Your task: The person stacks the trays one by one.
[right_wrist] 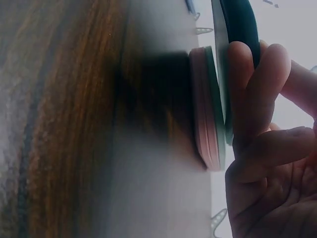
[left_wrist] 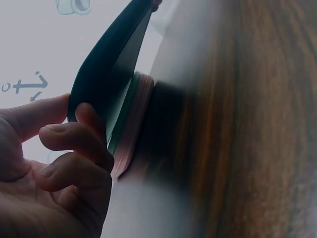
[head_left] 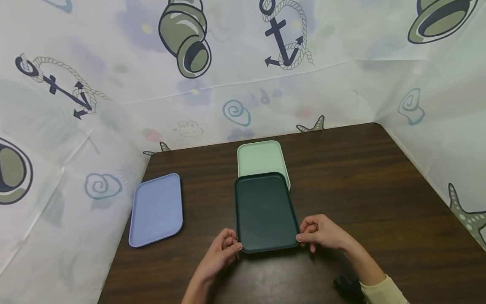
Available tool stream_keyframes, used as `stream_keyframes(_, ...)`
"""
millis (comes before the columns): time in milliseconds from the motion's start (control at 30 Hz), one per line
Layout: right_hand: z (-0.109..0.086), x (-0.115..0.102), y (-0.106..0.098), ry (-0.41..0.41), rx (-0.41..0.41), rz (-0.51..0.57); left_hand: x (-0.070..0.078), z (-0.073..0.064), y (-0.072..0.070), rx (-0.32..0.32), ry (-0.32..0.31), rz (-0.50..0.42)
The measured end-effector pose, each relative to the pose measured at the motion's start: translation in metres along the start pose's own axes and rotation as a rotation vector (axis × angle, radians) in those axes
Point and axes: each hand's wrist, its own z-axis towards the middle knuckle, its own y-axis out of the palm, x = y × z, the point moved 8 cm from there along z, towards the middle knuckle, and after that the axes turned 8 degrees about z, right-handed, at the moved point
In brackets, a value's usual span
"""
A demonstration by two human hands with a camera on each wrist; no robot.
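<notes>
A dark green rectangular tray [head_left: 265,211] is held off the wooden table by both hands at its near corners. My left hand [head_left: 220,253] pinches the near left corner between thumb and fingers. At the near right corner, my right hand [head_left: 322,231] grips the rim the same way. Behind it, partly covered from the head view, lies a light green tray [head_left: 262,158]. Both wrist views show a low stack under the raised tray, with pink layers [right_wrist: 202,109] below a green one [left_wrist: 124,111].
A periwinkle blue tray [head_left: 156,211] lies on the table's left side. The dark wooden table [head_left: 360,181] extends to the right. Patterned white cloth [head_left: 235,55] hangs around the back and sides. Something black [head_left: 347,287] shows beside the right wrist.
</notes>
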Motion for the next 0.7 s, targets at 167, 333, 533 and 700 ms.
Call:
stream_keyframes(167, 0.002, 0.001, -0.006, 0.019, 0.044, -0.028, -0.002, 0.008, -0.002, 0.025, -0.015, 0.032)
stream_keyframes(333, 0.005, 0.001, -0.011, 0.033, 0.068, -0.064, 0.001, 0.016, -0.004, 0.050, 0.019, 0.115)
stream_keyframes(533, 0.009, 0.000, -0.016, 0.035, 0.107, -0.092, 0.004, 0.026, -0.007, 0.077, 0.042, 0.159)
stream_keyframes(700, 0.014, -0.001, -0.018, 0.022, 0.129, -0.099, 0.002, 0.033, -0.009, 0.093, 0.028, 0.154)
